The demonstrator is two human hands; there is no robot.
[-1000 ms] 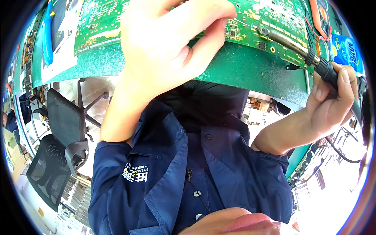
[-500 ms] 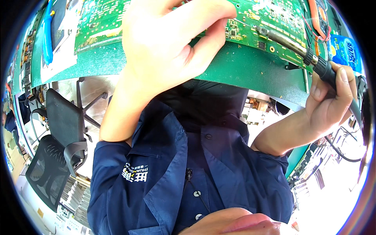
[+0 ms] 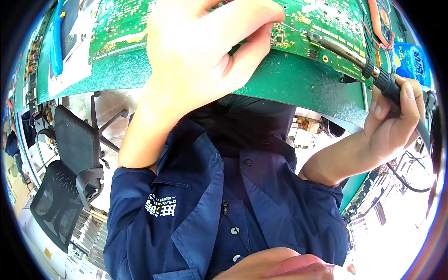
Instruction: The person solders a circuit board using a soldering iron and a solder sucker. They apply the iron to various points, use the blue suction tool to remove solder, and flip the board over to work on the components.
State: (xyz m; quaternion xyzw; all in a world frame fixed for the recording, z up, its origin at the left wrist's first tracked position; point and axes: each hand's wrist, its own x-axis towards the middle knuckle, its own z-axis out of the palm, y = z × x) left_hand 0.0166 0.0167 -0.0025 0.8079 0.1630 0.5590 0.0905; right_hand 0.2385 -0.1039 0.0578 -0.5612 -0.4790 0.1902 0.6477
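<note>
My right hand (image 3: 396,114) grips the dark handle of a soldering iron (image 3: 343,50) from the right side, its fingers wrapped round it. The iron's tip lies over a green circuit board (image 3: 119,35), close to small components near the board's front edge. Above the same board my left hand (image 3: 200,60) is closed in a pinch between thumb and forefinger. A thin strand of solder wire (image 3: 295,29) runs from those fingertips to the iron's tip. My left hand covers the board's middle, and its other fingers are partly cut off by the top edge.
The board rests on a green mat (image 3: 116,77). To the left lie blue-handled pliers (image 3: 56,46) on white paper. An orange tool (image 3: 380,21), thin wires and a blue packet (image 3: 413,63) are at the far right. Behind me, left, stands a black office chair (image 3: 77,140).
My left hand has shifted very slightly to the right with the solder wire. The soldering iron and my right hand are nearly still.
</note>
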